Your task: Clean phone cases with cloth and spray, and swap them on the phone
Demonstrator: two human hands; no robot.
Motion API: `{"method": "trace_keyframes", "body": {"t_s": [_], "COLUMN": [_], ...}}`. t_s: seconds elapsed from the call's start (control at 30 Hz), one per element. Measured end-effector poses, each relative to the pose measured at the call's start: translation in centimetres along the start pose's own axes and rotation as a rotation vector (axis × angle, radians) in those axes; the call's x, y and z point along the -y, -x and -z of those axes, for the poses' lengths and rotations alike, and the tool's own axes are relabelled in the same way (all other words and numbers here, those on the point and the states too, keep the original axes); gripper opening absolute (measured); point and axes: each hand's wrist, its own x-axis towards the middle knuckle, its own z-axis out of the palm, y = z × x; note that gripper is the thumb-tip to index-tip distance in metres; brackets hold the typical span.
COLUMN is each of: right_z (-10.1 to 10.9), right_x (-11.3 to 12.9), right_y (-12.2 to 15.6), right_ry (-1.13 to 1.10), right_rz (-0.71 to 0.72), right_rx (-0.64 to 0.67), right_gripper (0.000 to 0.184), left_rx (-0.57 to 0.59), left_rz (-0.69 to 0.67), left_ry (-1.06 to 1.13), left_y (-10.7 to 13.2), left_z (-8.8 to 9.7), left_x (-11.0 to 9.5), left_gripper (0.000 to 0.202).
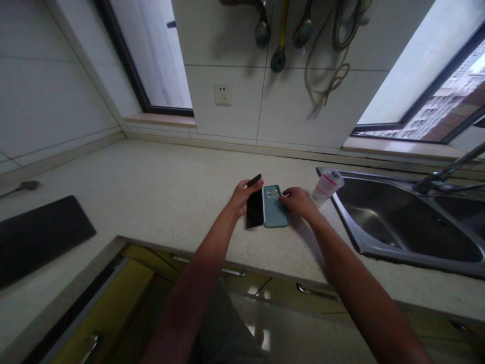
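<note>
Reading from left to right, we see a dark phone [255,210], a teal phone case [276,215] and a plastic cup [328,186] over a pale countertop [182,187]. The phone lies just beside the case, near its left edge. We judge that the phone could slip and knock against the countertop if the thumb, which crosses its upper part, loosens. The case, light by its look, might skid sideways if pressed unevenly at one edge. Farther right, the cup is near the right wrist and the sink [347,228]; an outward swing of that wrist could tip it over.

As for pose, we note the left hand [241,196] reaching in from the lower left, thumb laid over the phone and fingers beneath, closed on it. A dark bar shows above the thumb; we cannot tell whether it is the phone's upper end. The right hand [299,201] comes in from the lower right, knuckles up, fingertips at the case's right edge; whether they pinch or merely rest, we cannot tell.
</note>
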Motion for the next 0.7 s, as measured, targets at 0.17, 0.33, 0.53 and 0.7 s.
{"method": "trace_keyframes", "body": {"t_s": [0.17, 0.33, 0.53, 0.7], "right_z": [0.0, -0.2, -0.7, -1.2], "right_x": [1.2, 2.5, 3.0, 2.9], "right_y": [0.5, 1.5, 2.0, 1.9], "right_ry": [-0.509, -0.757, -0.859, -0.903], "right_rz": [-0.028, -0.032, 0.038, 0.083], "right_rx": [0.03, 0.086, 0.116, 0.101], "right_gripper": [0.01, 0.013, 0.025, 0.031], "left_rx": [-0.086, -0.158, -0.27, -0.312], "left_rz": [-0.071, -0.128, -0.267, -0.314], "left_ry": [-0.056, -0.03, -0.136, -0.161], "left_y": [-0.6, -1.4, -0.9, -0.5], "left_z": [0.6, 1.2, 0.9, 0.5], "left_x": [0.5, 0.9, 0.4, 0.1], "left_gripper": [0.077, 0.066, 0.057, 0.049]}}
